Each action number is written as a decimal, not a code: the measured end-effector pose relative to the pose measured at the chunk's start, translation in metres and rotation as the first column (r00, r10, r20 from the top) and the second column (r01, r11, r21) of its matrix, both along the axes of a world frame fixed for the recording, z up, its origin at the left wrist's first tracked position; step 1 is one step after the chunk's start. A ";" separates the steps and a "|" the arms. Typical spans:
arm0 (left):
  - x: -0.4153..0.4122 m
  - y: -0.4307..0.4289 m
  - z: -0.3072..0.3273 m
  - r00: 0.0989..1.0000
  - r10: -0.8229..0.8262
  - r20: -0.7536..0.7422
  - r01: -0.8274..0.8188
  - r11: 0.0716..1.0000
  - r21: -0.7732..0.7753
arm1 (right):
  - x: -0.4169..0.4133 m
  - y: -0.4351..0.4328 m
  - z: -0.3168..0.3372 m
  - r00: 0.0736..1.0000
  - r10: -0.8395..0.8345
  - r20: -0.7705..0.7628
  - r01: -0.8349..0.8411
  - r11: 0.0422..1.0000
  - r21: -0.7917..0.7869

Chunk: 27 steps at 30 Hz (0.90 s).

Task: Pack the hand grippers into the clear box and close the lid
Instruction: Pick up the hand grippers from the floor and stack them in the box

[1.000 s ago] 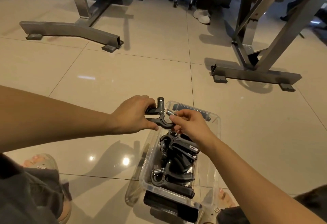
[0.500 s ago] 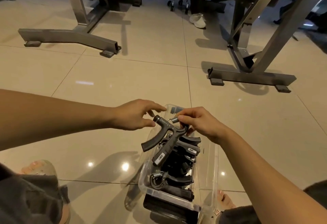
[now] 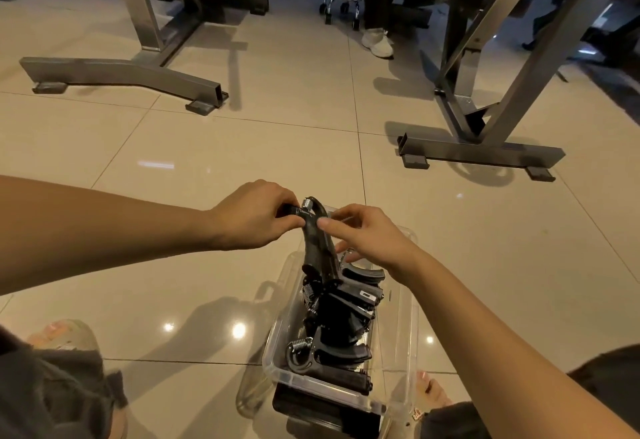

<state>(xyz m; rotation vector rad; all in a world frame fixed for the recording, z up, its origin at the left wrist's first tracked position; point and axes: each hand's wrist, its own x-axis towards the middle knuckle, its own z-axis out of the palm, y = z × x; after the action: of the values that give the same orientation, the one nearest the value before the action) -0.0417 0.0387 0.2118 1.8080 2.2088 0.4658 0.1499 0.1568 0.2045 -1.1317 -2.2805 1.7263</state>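
A clear plastic box (image 3: 408,345) stands open on the tiled floor between my knees, with several black hand grippers (image 3: 343,321) lying inside. One more black hand gripper (image 3: 317,241) stands on end at the box's far end, its spring at the top. My left hand (image 3: 252,217) pinches its upper arm by the spring. My right hand (image 3: 363,234) touches its handle with the thumb, the fingers spread over the box. The box's lid is not clearly seen.
Two metal table frames stand on the floor: one at the back left (image 3: 131,75), one at the back right (image 3: 485,151). A seated person's white shoe (image 3: 377,42) is farther back. My sandalled feet (image 3: 65,334) flank the box.
The gripper was turned from lying slanted to standing on end at the box's far end. My left hand took hold of its top; my right hand's grip loosened to a thumb touch.
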 end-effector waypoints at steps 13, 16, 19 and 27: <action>0.004 0.017 0.007 0.967 -0.241 -0.087 0.252 0.957 0.141 | 0.012 0.010 0.009 1.000 0.003 0.015 -0.002 0.994 -0.108; 0.003 0.024 0.006 0.955 -0.289 -0.065 0.293 0.954 0.068 | 0.016 0.017 0.010 0.999 0.028 0.043 -0.024 0.997 -0.078; 0.006 0.032 0.005 0.976 -0.211 0.052 0.211 0.977 -0.003 | 0.018 0.022 0.010 0.998 0.064 0.026 -0.068 0.984 0.163; 0.014 0.056 -0.004 0.959 -0.036 0.280 0.039 0.999 -0.006 | 0.026 0.014 -0.010 0.925 0.195 0.326 -0.379 0.497 0.781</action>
<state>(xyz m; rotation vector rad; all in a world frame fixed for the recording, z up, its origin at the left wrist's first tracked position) -0.0278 0.0951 0.2078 1.6587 1.9787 0.6554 0.1757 0.1706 0.1948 -0.7111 -2.9694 0.3109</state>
